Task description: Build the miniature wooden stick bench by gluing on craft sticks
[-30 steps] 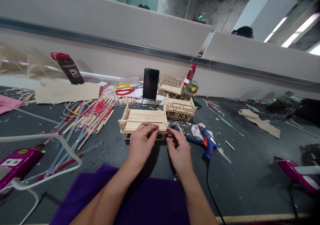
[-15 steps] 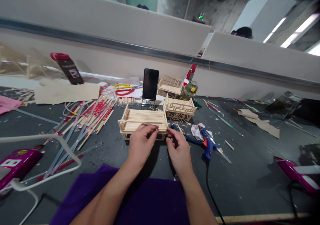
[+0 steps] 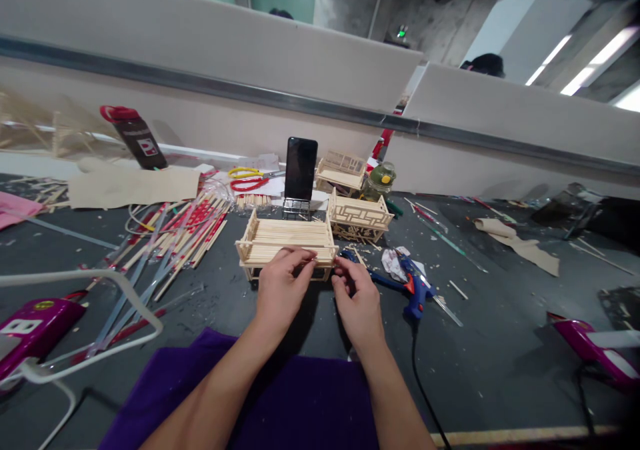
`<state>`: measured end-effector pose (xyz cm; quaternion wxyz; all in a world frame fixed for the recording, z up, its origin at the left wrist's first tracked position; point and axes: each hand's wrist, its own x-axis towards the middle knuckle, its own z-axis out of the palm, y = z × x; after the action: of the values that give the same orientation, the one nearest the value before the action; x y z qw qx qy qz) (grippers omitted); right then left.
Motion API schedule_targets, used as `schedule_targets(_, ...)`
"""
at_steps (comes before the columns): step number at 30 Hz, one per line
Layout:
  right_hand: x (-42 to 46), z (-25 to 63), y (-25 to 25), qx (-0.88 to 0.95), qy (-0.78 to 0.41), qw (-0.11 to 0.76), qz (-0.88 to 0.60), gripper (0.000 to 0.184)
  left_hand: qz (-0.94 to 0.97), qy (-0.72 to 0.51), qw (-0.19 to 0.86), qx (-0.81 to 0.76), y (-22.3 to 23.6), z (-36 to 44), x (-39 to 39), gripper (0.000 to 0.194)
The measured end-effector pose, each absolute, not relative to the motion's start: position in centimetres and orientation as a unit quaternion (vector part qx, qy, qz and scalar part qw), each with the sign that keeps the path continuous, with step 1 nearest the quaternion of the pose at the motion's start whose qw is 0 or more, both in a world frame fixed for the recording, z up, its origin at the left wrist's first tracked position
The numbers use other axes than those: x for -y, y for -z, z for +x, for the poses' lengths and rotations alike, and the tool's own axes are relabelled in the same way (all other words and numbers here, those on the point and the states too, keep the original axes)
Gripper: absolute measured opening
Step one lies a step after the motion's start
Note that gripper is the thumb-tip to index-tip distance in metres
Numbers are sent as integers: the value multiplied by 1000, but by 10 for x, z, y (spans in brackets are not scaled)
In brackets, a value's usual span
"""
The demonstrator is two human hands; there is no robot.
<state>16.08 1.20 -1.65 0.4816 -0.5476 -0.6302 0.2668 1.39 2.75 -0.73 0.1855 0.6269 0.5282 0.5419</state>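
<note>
A small bench-like model (image 3: pixel 280 232) built of thin wooden sticks stands on the dark table in front of me. At its front rail my left hand (image 3: pixel 283 287) is closed, thumb and fingertips pinched together; whatever lies between them is too small to make out. My right hand (image 3: pixel 359 297) is beside the model's front right corner. Its fingers are curled in with the thumb close to them, and their tips hide what they may hold. Just right of that hand lies a blue glue gun (image 3: pixel 416 297) with its cord running toward me.
Two more stick models (image 3: pixel 361 215) stand behind on the right, near a phone (image 3: pixel 301 170) on a stand. Loose sticks (image 3: pixel 200 230) and clear strips lie at left, beneath a white bent frame (image 3: pixel 125 280). Scissors (image 3: pixel 250 183) and a bottle (image 3: pixel 137 140) are at the back.
</note>
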Motion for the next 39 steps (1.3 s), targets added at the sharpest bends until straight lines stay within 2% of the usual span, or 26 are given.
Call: schedule_targets(39, -12, 161, 16, 633, -264, 481, -547, 32, 623, -537, 192, -535, 6, 13, -27, 10)
